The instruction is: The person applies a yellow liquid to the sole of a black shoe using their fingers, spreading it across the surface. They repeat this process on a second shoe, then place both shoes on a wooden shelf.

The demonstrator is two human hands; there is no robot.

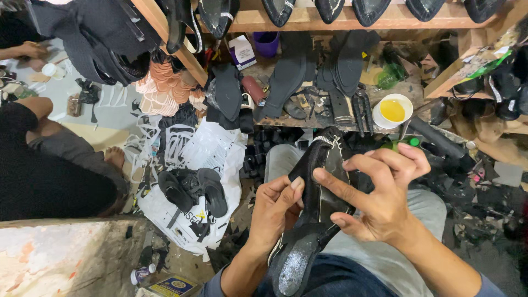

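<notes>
1. The left hand (278, 206) is closed around the side of a black, unfinished shoe with a dark textured sole (314, 214), thumb pressed along its edge.
2. The right hand (379, 195) rests on the shoe's inner surface, forefinger stretched flat across the glossy black insole while the other fingers curl loosely above; it presses rather than grips.
3. The shoe lies tilted over the person's lap, above grey trousers (385, 253), with its pointed end aimed at the counter and its heel end towards the person's body.
4. Just beyond the shoe is a cluttered wooden counter (385, 124) that carries a white round bowl of yellow liquid (392, 110), black shoe soles standing on end (344, 60) and a small maroon cylinder (254, 89).
5. A purple plastic cup (266, 43) sits further back on the counter, under a wooden shelf (352, 23) lined with black shoe pieces.
6. To the left, on the floor, a white plastic bag (220, 148) holds black sandal straps and soles (192, 190).
7. Beside it is a stack of pale orange insoles (165, 88).
8. Another person sits at the far left in dark clothes, a bare foot (114, 158) near the bag.
</notes>
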